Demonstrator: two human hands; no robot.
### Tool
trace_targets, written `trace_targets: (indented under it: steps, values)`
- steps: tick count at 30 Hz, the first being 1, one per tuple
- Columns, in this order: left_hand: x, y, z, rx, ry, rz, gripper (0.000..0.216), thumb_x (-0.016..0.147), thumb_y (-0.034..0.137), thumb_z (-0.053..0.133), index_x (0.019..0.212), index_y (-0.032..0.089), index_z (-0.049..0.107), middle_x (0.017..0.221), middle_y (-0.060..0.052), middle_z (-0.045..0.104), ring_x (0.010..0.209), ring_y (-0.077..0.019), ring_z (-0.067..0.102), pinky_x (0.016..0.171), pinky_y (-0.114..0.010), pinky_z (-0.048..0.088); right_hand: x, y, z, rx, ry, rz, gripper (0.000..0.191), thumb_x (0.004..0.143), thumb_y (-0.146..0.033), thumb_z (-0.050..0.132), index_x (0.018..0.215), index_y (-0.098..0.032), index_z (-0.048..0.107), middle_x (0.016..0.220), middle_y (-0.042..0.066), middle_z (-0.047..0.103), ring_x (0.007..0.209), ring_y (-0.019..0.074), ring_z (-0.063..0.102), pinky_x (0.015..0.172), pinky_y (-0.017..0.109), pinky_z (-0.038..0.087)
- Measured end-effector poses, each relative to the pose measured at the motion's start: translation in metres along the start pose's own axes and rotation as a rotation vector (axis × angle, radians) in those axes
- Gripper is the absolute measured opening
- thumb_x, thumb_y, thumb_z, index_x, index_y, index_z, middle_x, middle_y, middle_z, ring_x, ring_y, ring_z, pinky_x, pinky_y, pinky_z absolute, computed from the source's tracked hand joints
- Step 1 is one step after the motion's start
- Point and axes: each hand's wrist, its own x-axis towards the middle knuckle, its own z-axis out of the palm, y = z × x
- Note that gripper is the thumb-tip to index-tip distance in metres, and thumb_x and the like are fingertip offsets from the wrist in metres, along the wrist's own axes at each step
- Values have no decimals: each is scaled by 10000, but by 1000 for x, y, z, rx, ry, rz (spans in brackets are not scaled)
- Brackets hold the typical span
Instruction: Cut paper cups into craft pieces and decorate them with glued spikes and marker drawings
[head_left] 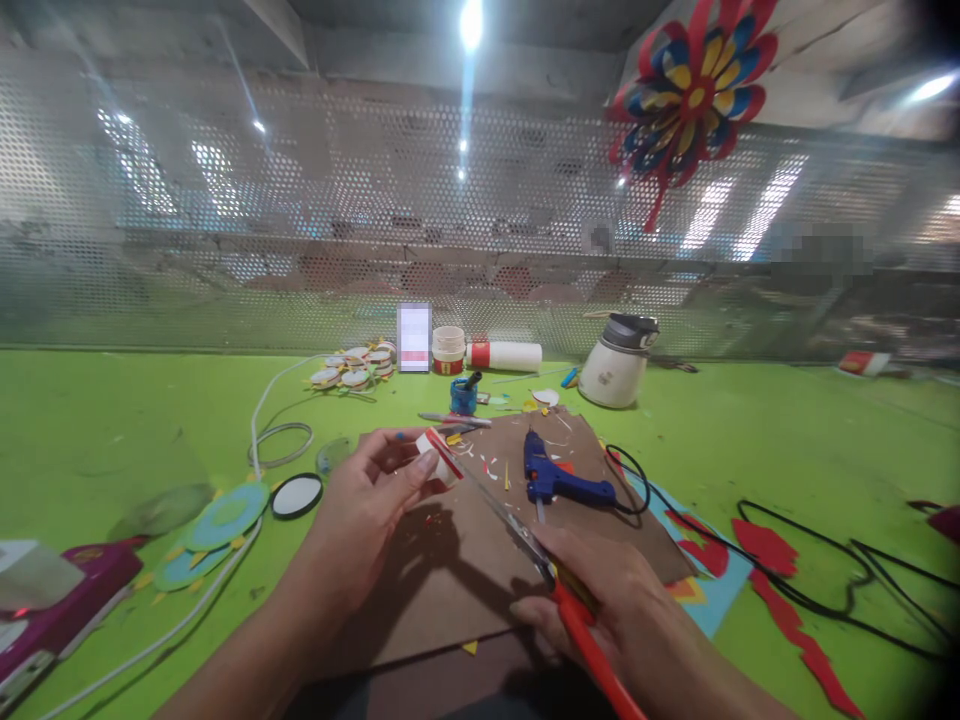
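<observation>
My left hand (367,505) pinches a small white and red paper piece (436,456) above a brown cardboard sheet (457,560). My right hand (615,600) grips red-handled scissors (525,540), whose blades reach up to the paper piece and close on its edge. A blue glue gun (559,482) lies on the cardboard just beyond the scissors.
On the green table (750,430) lie a white kettle-like jug (619,362), a white tube (504,355), a tub (448,350), round paper discs (225,515), a black-rimmed disc (297,495), red paper shapes (780,580), black cable (810,590) and a purple box (52,610). A paper flower (690,95) hangs on the mesh wall.
</observation>
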Motion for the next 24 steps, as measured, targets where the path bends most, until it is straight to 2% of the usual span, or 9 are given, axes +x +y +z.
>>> trace_targets:
  steps: [5, 11, 15, 20, 24]
  values:
    - [-1, 1, 0, -19, -23, -20, 395, 733, 363, 836, 1024, 198, 626, 1101, -104, 708, 990, -288, 713, 844, -426, 588, 0, 1, 2, -13, 20, -24, 301, 950, -467, 550, 1083, -227, 675, 871, 57, 751, 783, 245, 694, 691, 342, 536]
    - [0, 2, 1, 19, 31, 8, 407, 690, 349, 866, 989, 173, 654, 1042, -97, 721, 906, -239, 724, 801, -344, 584, -2, 0, 2, -34, 16, -19, 319, 962, -487, 526, 1038, -220, 683, 872, 67, 760, 784, 252, 702, 662, 340, 527]
    - [-1, 3, 4, -67, 6, -1, 388, 683, 311, 870, 984, 181, 664, 999, -81, 735, 878, -229, 727, 824, -369, 581, -3, 2, 3, -41, 17, -20, 267, 958, -443, 544, 1006, -223, 687, 864, 62, 765, 784, 247, 706, 654, 328, 523]
    - [1, 4, 4, -152, 10, 34, 260, 671, 278, 871, 857, 167, 727, 958, -67, 762, 886, -202, 724, 836, -305, 582, -3, 1, 3, -33, 57, -31, 253, 957, -413, 554, 1062, -228, 691, 828, 50, 755, 721, 218, 692, 629, 296, 518]
    - [5, 1, 0, -151, -1, 10, 270, 653, 301, 882, 848, 168, 752, 924, -59, 774, 869, -193, 724, 824, -286, 587, -2, 0, 0, -25, 53, -22, 260, 956, -417, 562, 1065, -230, 707, 838, 52, 748, 708, 200, 683, 618, 271, 518]
